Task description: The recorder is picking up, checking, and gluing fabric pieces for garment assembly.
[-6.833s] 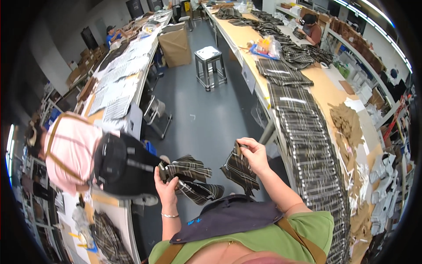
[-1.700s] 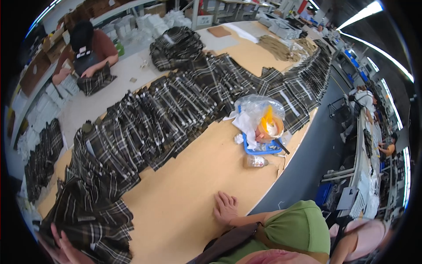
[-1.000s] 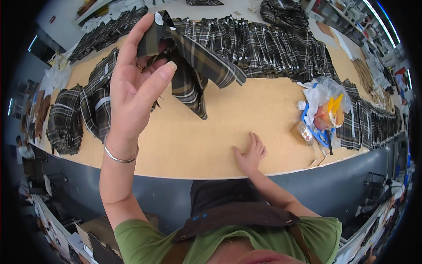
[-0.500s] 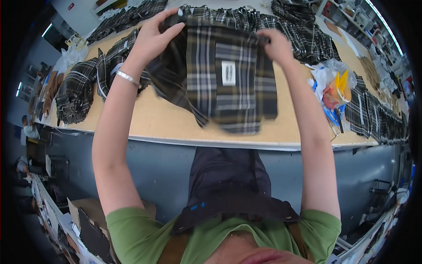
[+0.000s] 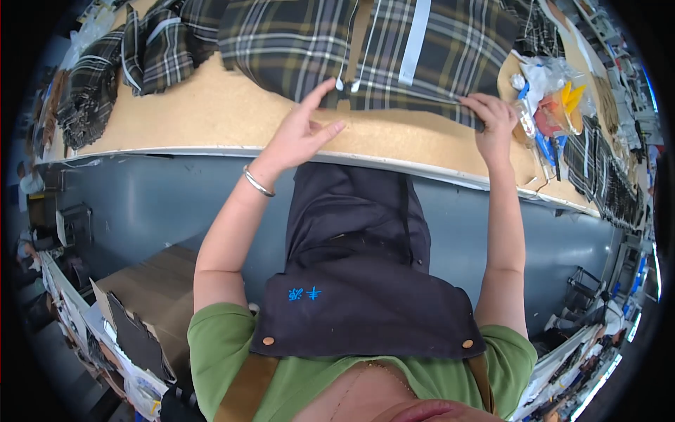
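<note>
A dark plaid garment [image 5: 281, 49] lies spread over the far part of the table, its lower edge toward me. Down its middle runs a brown strip [image 5: 358, 42] with a thin white cord along each side. To the right of that is a pale blue strip [image 5: 416, 42]. My left hand [image 5: 302, 133] is open, thumb and index finger apart, its index fingertip beside a white cord end at the lower edge; whether they touch I cannot tell. My right hand [image 5: 493, 118] is closed on the garment's lower right corner, fingers on top of the cloth.
Bunched plaid pieces [image 5: 91, 98] lie at the table's left. On the right are a clear plastic bag [image 5: 541, 77], yellow and red items [image 5: 569, 98] and more plaid pieces [image 5: 598, 169]. The table's front edge [image 5: 408, 165] crosses before me. A cardboard box [image 5: 162, 281] stands lower left.
The plaid garment, held up between both hands before, now lies spread on the table. My left hand has come off it and moved down and right; my right hand has moved lower and right.
</note>
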